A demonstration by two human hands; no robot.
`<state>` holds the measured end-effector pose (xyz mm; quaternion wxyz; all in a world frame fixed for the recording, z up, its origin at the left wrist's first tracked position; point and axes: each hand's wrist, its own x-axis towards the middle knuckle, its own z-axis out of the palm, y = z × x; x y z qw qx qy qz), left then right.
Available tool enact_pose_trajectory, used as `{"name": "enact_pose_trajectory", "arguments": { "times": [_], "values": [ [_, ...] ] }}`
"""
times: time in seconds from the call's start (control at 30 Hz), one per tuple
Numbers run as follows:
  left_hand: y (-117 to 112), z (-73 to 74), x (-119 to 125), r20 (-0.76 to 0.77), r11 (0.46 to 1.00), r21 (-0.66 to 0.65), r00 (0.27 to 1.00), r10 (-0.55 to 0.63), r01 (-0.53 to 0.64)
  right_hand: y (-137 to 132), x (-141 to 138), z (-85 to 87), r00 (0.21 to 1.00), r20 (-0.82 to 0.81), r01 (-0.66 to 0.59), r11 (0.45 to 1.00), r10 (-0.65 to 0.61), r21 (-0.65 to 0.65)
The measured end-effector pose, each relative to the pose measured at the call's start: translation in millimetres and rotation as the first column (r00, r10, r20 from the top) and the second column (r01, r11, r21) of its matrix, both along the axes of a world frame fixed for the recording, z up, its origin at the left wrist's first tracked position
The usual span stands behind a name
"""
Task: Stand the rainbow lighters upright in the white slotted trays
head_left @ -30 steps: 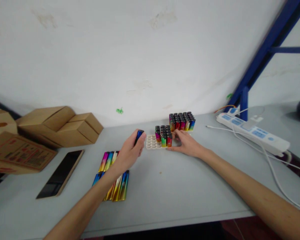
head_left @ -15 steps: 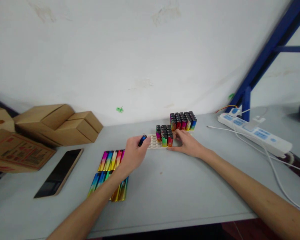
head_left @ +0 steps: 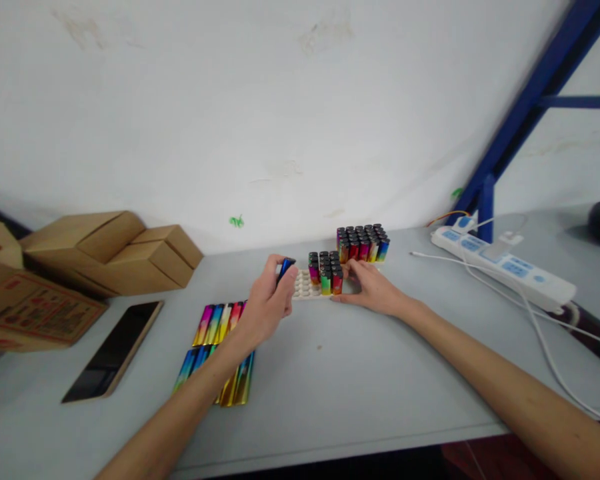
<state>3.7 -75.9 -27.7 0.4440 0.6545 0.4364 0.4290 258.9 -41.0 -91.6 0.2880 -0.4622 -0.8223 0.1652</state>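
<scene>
My left hand [head_left: 265, 303] is closed on a blue lighter [head_left: 285, 267], held just left of a white tray [head_left: 303, 288] with round holes. Several colourful lighters [head_left: 325, 270] stand upright in the tray's right half. My right hand [head_left: 373, 287] rests on the table against the tray's right side, fingers curled at the standing lighters. A second, full block of upright lighters [head_left: 362, 243] stands behind it. Several rainbow-coloured lighters [head_left: 219, 323] lie flat in rows under my left forearm.
A dark phone [head_left: 113, 350] lies at the left. Brown cardboard boxes [head_left: 115, 250] are stacked at the back left against the white wall. A white power strip [head_left: 507, 268] with cables lies at the right, beside a blue metal frame [head_left: 485, 200].
My left hand with the blue lighter dipped towards the tray's left edge, then rose a little. My right hand stayed by the tray.
</scene>
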Motion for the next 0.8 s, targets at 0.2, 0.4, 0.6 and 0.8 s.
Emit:
{"name": "enact_pose_trajectory", "arguments": {
  "times": [0.2, 0.4, 0.6, 0.8],
  "values": [
    [16, 0.5, 1, 0.038, 0.987, 0.148, 0.997, -0.064, 0.058, 1, 0, -1.5, 1.000, 0.002, -0.001, 1.000, 0.001, 0.014],
    [23, -9.7, 0, -0.028, 0.988, 0.157, 0.999, 0.017, -0.013, 0, 0, 0.1, 1.000, -0.002, -0.010, 1.000, 0.010, 0.025],
    [22, -20.1, -1, -0.141, 0.981, 0.191, 0.988, 0.055, -0.028, 0, 0, 1.1, 1.000, 0.008, -0.007, 0.999, 0.007, 0.037],
    [25, -15.7, 5, -0.246, 0.959, 0.282, 0.963, 0.111, -0.038, -1, -1, 3.4, 1.000, 0.012, -0.008, 1.000, 0.008, 0.027]
  ]
}}
